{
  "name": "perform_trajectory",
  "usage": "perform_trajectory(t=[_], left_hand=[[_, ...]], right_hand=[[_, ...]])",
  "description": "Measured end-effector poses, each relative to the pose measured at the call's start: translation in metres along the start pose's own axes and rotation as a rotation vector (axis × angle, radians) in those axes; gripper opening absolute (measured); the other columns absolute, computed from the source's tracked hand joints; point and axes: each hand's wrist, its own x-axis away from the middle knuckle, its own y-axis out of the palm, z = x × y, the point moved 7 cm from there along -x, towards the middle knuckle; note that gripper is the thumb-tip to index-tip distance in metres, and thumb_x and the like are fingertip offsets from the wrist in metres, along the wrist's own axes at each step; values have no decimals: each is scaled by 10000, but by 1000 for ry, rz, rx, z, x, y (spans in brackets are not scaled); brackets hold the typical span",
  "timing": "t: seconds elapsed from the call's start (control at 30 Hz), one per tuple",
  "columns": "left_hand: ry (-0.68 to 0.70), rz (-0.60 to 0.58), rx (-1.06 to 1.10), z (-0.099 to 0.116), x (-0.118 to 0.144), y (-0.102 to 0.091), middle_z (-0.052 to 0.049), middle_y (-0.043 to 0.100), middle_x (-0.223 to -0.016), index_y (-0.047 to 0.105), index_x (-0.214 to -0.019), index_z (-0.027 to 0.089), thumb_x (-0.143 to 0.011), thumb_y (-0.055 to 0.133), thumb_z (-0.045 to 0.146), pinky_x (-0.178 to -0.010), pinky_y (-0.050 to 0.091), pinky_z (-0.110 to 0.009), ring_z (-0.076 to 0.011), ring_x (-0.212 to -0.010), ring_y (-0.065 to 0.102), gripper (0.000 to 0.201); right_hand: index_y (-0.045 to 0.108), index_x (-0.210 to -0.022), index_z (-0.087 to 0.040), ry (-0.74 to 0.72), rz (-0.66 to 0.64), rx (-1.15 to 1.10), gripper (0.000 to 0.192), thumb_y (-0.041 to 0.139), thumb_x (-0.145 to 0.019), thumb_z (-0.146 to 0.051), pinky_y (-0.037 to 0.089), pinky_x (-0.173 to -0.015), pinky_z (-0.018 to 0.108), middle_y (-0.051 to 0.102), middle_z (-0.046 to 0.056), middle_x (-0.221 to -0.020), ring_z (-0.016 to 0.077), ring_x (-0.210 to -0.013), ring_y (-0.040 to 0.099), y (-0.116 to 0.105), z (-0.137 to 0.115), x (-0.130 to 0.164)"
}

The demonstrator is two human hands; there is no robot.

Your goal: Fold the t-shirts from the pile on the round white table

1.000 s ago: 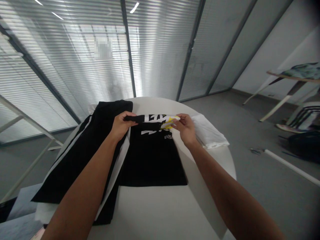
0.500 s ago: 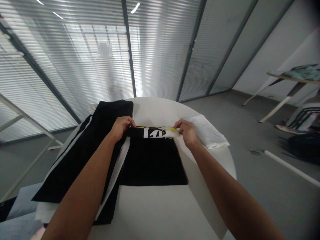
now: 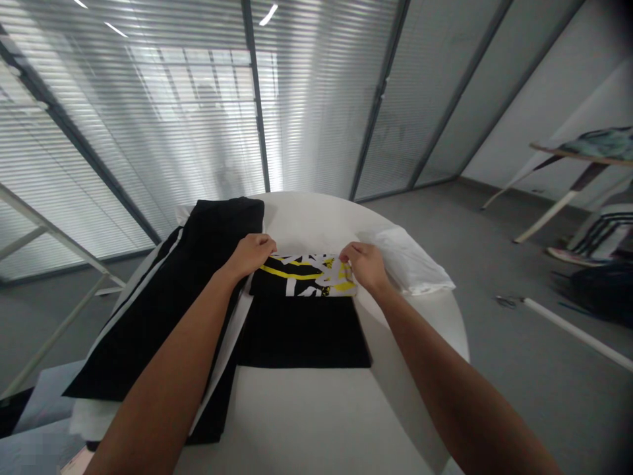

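A: At far left, black trousers with a white side stripe (image 3: 163, 310) drape over the edge of the round white bench (image 3: 316, 422). What is the person's left hand (image 3: 250, 254) doing beside them?

B: It rests on the far left corner of a black T-shirt (image 3: 302, 330) that lies flat at the middle of the bench, touching the trousers along its left edge. The fingers are curled down over the cloth, pinching the corner of a folded-over band.

A: And that band?

B: A second ago it was a thin roll held just above the shirt, showing little more than white lettering. Now it is turned further toward the person and pressed flat, so a wider strip of yellow-and-white print (image 3: 306, 274) faces up. The fold has moved down the shirt, judged from the frames; the lower half remains unfolded.

A: The right hand (image 3: 361, 264)?

B: It mirrors the left, fingers bent and closed on the right corner of the same band, knuckles up.

A: Further right?

B: A folded white garment (image 3: 413, 264) sits just beside that hand, near the rim. Off the bench, a second table (image 3: 568, 165) carries patterned cloth, and a white pole (image 3: 573, 326) lies on the grey floor.
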Motion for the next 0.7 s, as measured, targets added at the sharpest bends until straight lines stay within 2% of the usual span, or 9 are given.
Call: perform_trajectory(t=[0.07,0.17,0.23,0.3,0.4,0.5,0.6,0.7], left_hand=[[-36,24,-33,-1,1,-2,-22,652,-683,673,-671,184,-788,484,305,-640,402,-284,-190,-702,596,252],[-35,44,-126,5,4,-5,-48,646,-718,670,-704,185,-808,499,321,-704,423,-308,-216,-744,599,242],[12,70,-230,15,7,-5,-80,653,-829,682,-777,186,-811,524,335,-790,435,-347,-252,-840,599,219],[67,91,-323,29,12,0,-116,643,-976,693,-920,188,-822,530,347,-868,429,-405,-296,-964,578,248],[134,57,-391,48,21,22,-172,595,-1170,629,-1187,179,-890,444,389,-939,400,-492,-352,-1117,526,408],[187,-23,-429,55,33,55,-197,508,-1355,515,-1361,188,-943,341,475,-1038,310,-556,-375,-1265,444,536],[180,-61,-552,47,41,83,-150,422,-1485,419,-1446,238,-965,254,511,-1118,156,-607,-353,-1389,325,577],[180,-85,-643,38,44,96,-127,384,-1524,344,-1491,254,-970,208,512,-1127,138,-619,-333,-1409,310,597]], right_hand=[[654,-610,-193,42,-12,-24,279,444,-769,-283,385,-578,261,644,24,-632,167,-622,584,1,4,-1],[657,-619,-196,45,-60,75,284,453,-794,-285,389,-594,265,652,34,-651,177,-656,594,4,1,1],[659,-646,-198,11,-87,192,279,460,-817,-290,398,-623,272,663,47,-680,188,-692,600,7,-5,4],[669,-709,-202,-68,-46,327,238,480,-828,-282,420,-690,288,687,68,-766,218,-799,608,5,-15,9],[685,-851,-199,-244,32,447,184,511,-838,-259,428,-868,331,702,94,-929,258,-995,573,6,-31,16],[660,-1104,-170,-365,-7,447,300,475,-892,-273,360,-1031,377,678,109,-1122,259,-1120,537,19,-38,23],[507,-1370,-168,-407,-130,494,459,366,-970,-344,286,-1102,473,536,121,-1391,285,-1308,424,40,-35,32],[427,-1447,-222,-402,-304,578,506,273,-1005,-414,272,-1095,556,388,106,-1521,313,-1402,314,60,-27,40]])
